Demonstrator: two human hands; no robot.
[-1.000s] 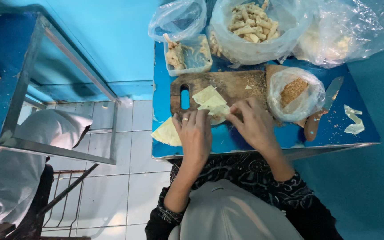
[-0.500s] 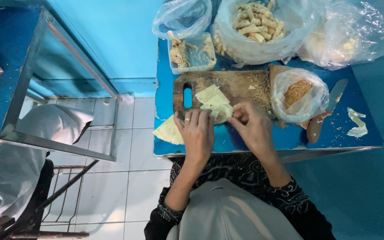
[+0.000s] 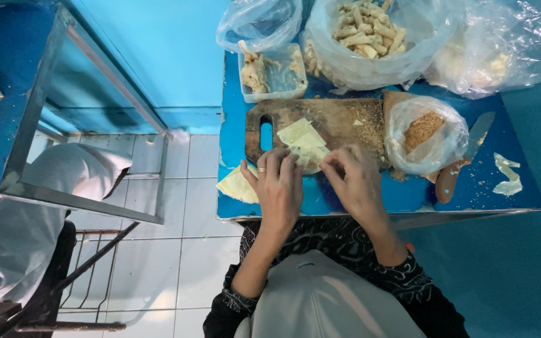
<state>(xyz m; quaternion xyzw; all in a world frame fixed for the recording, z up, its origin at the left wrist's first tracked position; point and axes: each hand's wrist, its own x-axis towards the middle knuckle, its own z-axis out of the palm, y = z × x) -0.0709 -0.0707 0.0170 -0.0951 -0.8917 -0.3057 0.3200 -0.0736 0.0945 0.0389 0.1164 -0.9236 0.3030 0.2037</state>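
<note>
Pinching pale wrapper (image 3: 308, 152), both hands (image 3: 317, 181) curled.

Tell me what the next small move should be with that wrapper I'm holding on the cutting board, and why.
Probably keep rolling the wrapper away from you. Both the left hand and the right hand pinch its near edge on the cutting board, and it looks only partly folded, not yet like the finished rolls in the bag behind.

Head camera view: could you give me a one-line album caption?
Both hands, left hand and right hand, fold a pale wrapper on a wooden cutting board.
</note>
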